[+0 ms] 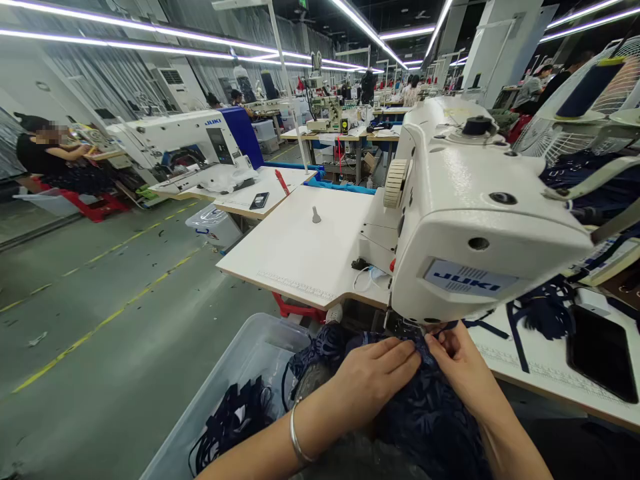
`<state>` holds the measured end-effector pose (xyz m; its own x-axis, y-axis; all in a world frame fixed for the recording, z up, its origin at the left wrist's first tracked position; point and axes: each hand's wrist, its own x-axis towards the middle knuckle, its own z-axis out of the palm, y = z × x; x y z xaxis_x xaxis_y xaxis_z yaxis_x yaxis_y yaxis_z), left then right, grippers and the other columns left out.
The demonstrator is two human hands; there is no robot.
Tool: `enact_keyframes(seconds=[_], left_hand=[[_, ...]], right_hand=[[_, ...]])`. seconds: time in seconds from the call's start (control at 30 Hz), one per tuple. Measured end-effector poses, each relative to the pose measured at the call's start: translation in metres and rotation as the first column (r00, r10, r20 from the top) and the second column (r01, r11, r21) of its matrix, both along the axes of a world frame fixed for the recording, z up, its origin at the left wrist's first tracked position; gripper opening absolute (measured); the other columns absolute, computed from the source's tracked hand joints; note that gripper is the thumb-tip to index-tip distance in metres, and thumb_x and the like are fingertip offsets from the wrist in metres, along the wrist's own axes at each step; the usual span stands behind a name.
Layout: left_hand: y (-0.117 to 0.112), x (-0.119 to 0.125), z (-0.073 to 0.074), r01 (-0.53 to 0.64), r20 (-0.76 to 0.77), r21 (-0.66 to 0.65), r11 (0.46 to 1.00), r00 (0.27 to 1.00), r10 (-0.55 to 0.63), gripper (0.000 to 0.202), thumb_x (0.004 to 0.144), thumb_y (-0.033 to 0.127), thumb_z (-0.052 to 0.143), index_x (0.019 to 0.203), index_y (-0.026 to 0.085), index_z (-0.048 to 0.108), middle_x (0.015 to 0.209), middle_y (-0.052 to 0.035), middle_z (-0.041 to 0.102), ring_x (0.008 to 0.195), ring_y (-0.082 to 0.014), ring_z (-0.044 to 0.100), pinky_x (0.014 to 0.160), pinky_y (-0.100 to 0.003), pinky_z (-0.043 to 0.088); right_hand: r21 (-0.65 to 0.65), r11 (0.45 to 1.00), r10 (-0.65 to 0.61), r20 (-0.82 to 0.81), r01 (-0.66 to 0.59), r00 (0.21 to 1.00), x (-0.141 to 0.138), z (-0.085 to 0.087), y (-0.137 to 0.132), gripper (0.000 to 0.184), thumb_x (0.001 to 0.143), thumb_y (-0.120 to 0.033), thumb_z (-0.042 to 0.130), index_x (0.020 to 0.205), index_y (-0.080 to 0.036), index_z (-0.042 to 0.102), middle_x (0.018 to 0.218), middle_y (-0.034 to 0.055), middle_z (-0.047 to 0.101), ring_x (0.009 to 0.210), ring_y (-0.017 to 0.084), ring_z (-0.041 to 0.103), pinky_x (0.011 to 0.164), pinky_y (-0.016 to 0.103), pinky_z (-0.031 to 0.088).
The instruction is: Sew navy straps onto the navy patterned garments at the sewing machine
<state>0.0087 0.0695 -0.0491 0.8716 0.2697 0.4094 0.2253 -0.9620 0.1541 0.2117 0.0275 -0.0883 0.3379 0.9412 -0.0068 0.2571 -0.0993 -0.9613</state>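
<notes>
Dark navy patterned fabric (425,413) lies bunched over my lap and runs up to the needle area of a white JUKI sewing machine (490,200). My left hand (377,373), with a silver bangle on its wrist, presses on the fabric just in front of the machine head; its fingers are together and its thumb is hidden. My right hand (455,353) pinches the fabric's edge with thumb and forefinger, close to the presser foot. The needle and foot are mostly hidden beneath the machine head.
A clear plastic bin (260,340) with navy straps (235,413) stands at my left. On the right are a black phone (603,350) and a bundle of navy strips (545,310). The white table (300,247) extends ahead, bearing a small grey object (316,215). A person (60,153) sits far left.
</notes>
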Motion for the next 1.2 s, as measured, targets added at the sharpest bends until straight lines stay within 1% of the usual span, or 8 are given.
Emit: enact_keyframes(seconds=[0.1,0.17,0.27,0.4,0.5,0.7,0.93,1.2], left_hand=[[0.000,0.001,0.007,-0.012,-0.080,0.043,0.999,0.997,0.015,0.032,0.100,0.014,0.037,0.129,0.011,0.051,0.130,-0.0079,0.058,0.117,-0.0171,0.053,0.100,-0.031,0.047],[0.000,0.001,0.008,-0.041,-0.078,0.063,0.997,0.996,0.046,0.030,0.100,0.015,0.039,0.128,0.014,0.053,0.129,-0.0056,0.059,0.118,-0.0175,0.051,0.101,-0.033,0.046],[0.002,0.001,0.008,-0.011,-0.064,0.086,0.996,0.998,0.017,0.030,0.100,0.014,0.040,0.127,0.011,0.053,0.127,-0.0062,0.059,0.121,-0.0164,0.049,0.108,-0.032,0.039],[0.003,-0.001,0.008,0.030,-0.077,0.119,0.992,0.997,-0.021,0.031,0.100,0.012,0.039,0.128,0.009,0.052,0.126,-0.0070,0.059,0.122,-0.0166,0.048,0.113,-0.033,0.034],[0.002,-0.001,0.007,0.022,-0.075,0.137,0.990,0.997,-0.012,0.032,0.100,0.012,0.039,0.128,0.009,0.052,0.126,-0.0068,0.058,0.123,-0.0172,0.048,0.113,-0.033,0.034],[0.002,0.001,0.004,0.018,-0.076,0.142,0.990,0.997,-0.007,0.033,0.100,0.012,0.037,0.129,0.008,0.051,0.128,-0.0078,0.057,0.123,-0.0174,0.048,0.113,-0.032,0.034],[0.001,0.001,0.009,0.010,-0.092,0.148,0.989,0.996,0.004,0.032,0.099,0.011,0.038,0.129,0.008,0.051,0.129,-0.0110,0.056,0.124,-0.0164,0.049,0.111,-0.030,0.035],[0.001,0.004,0.011,0.014,-0.128,0.093,0.996,0.992,-0.002,0.033,0.100,0.012,0.035,0.130,0.010,0.049,0.132,-0.0080,0.055,0.122,-0.0174,0.048,0.106,-0.032,0.039]], right_hand=[[-0.064,0.998,-0.020,-0.026,0.019,0.999,0.002,0.001,0.000,0.033,0.082,-0.052,0.061,0.095,-0.023,0.053,0.072,-0.0039,0.044,0.065,0.014,0.045,0.060,0.026,0.040],[-0.102,0.994,-0.030,-0.071,0.023,0.997,0.001,0.002,0.001,0.037,0.082,-0.057,0.060,0.087,-0.022,0.052,0.072,-0.0036,0.045,0.064,0.013,0.043,0.059,0.026,0.039],[-0.142,0.990,-0.044,-0.103,0.029,0.994,-0.001,0.002,0.002,0.042,0.080,-0.062,0.058,0.076,-0.021,0.051,0.066,-0.0045,0.042,0.060,0.012,0.039,0.055,0.026,0.036],[-0.156,0.987,-0.048,-0.031,0.042,0.998,-0.001,0.005,0.003,0.044,0.077,-0.063,0.060,0.070,-0.021,0.049,0.064,-0.0045,0.042,0.059,0.012,0.040,0.054,0.026,0.035],[-0.184,0.983,0.015,-0.015,-0.017,1.000,0.003,0.007,0.003,0.042,0.079,-0.061,0.058,0.072,-0.021,0.051,0.064,-0.0038,0.045,0.060,0.013,0.042,0.055,0.026,0.036],[-0.160,0.982,0.101,-0.019,-0.103,0.995,0.009,0.006,0.004,0.035,0.083,-0.056,0.057,0.081,-0.021,0.055,0.069,-0.0026,0.052,0.066,0.014,0.047,0.060,0.026,0.039],[-0.184,0.977,0.091,-0.078,-0.104,0.993,0.008,0.005,0.004,0.037,0.083,-0.058,0.057,0.087,-0.022,0.057,0.075,-0.0013,0.055,0.073,0.016,0.051,0.068,0.028,0.043],[-0.201,0.978,0.041,-0.096,-0.060,0.995,0.006,0.007,0.002,0.038,0.082,-0.059,0.059,0.089,-0.021,0.059,0.078,0.0005,0.059,0.076,0.018,0.055,0.070,0.029,0.046]])
